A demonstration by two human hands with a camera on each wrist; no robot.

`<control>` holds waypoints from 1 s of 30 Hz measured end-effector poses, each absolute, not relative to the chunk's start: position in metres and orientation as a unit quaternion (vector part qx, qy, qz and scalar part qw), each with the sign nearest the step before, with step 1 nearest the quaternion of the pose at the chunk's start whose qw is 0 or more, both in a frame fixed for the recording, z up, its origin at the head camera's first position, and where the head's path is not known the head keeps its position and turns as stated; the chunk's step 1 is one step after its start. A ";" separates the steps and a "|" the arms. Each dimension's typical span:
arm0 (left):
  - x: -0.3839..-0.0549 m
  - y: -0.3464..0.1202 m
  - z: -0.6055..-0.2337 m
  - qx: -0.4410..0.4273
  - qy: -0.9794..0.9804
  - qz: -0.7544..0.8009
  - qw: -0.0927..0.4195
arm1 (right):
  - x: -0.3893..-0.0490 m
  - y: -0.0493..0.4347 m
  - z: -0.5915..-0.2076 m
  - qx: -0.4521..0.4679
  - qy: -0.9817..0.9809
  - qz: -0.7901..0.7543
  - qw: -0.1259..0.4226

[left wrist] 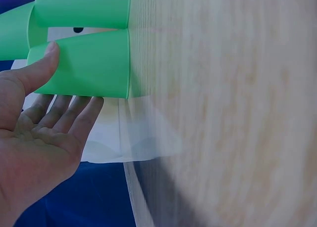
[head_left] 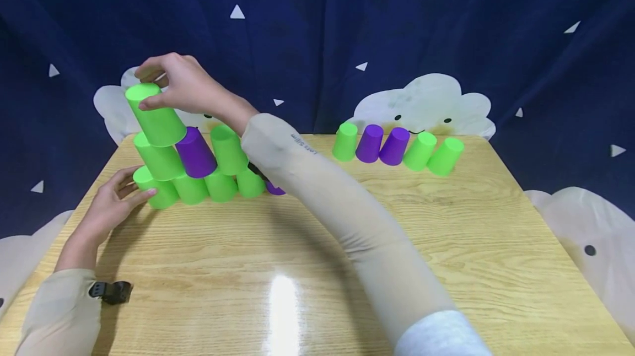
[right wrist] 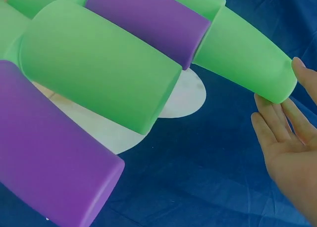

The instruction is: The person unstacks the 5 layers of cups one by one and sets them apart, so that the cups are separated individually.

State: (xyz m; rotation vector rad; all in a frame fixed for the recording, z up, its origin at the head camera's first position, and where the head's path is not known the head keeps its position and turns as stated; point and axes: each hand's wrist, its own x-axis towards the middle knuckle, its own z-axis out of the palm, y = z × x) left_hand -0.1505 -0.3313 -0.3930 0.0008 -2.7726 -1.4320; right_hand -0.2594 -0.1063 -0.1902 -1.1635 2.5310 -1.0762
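Nearest, the left hand (head_left: pixel 110 204) holds the bottom-left green cup (head_left: pixel 161 196) of the stack (head_left: pixel 193 157) between thumb and fingers. Higher up, the right hand (head_left: pixel 186 83) pinches the top green cup (head_left: pixel 161 124) by its upper end. Well right of both hands, a row of five cups (head_left: pixel 394 147) stands on the table (head_left: pixel 496 246), before a blue curtain (head_left: pixel 317 31).
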 end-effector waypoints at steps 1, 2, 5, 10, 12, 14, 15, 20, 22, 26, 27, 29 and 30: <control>-0.150 -0.331 -0.393 0.000 -0.888 -0.460 0.010 | -0.259 -0.107 -0.191 -0.386 0.845 -0.362 0.080; -0.150 -0.331 -0.392 0.000 -0.888 -0.460 0.009 | -0.259 -0.107 -0.192 -0.385 0.845 -0.363 0.080; -0.150 -0.331 -0.392 0.000 -0.887 -0.462 0.007 | -0.259 -0.107 -0.193 -0.383 0.846 -0.362 0.081; -0.151 -0.331 -0.392 0.000 -0.887 -0.462 0.005 | -0.259 -0.107 -0.194 -0.389 0.844 -0.360 0.079; -0.151 -0.331 -0.393 0.001 -0.887 -0.463 0.004 | -0.258 -0.106 -0.193 -0.390 0.844 -0.360 0.080; -0.150 -0.331 -0.393 0.001 -0.886 -0.463 0.003 | -0.257 -0.105 -0.193 -0.394 0.843 -0.358 0.079; -0.150 -0.331 -0.393 0.001 -0.886 -0.464 0.003 | -0.257 -0.104 -0.192 -0.395 0.842 -0.359 0.079; -0.149 -0.330 -0.393 0.001 -0.887 -0.462 0.006 | -0.255 -0.095 -0.187 -0.403 0.831 -0.374 0.076; -0.149 -0.330 -0.393 0.002 -0.887 -0.463 0.006 | -0.255 -0.089 -0.185 -0.408 0.826 -0.380 0.074; -0.149 -0.329 -0.392 0.004 -0.886 -0.464 0.007 | -0.257 -0.077 -0.182 -0.414 0.817 -0.397 0.063; -0.149 -0.329 -0.393 0.005 -0.885 -0.466 0.006 | -0.258 -0.074 -0.181 -0.413 0.815 -0.402 0.060; -0.149 -0.329 -0.393 0.008 -0.886 -0.463 0.006 | -0.259 -0.067 -0.181 -0.410 0.811 -0.413 0.053; -0.149 -0.328 -0.394 0.008 -0.886 -0.463 0.006 | -0.260 -0.063 -0.181 -0.407 0.810 -0.420 0.049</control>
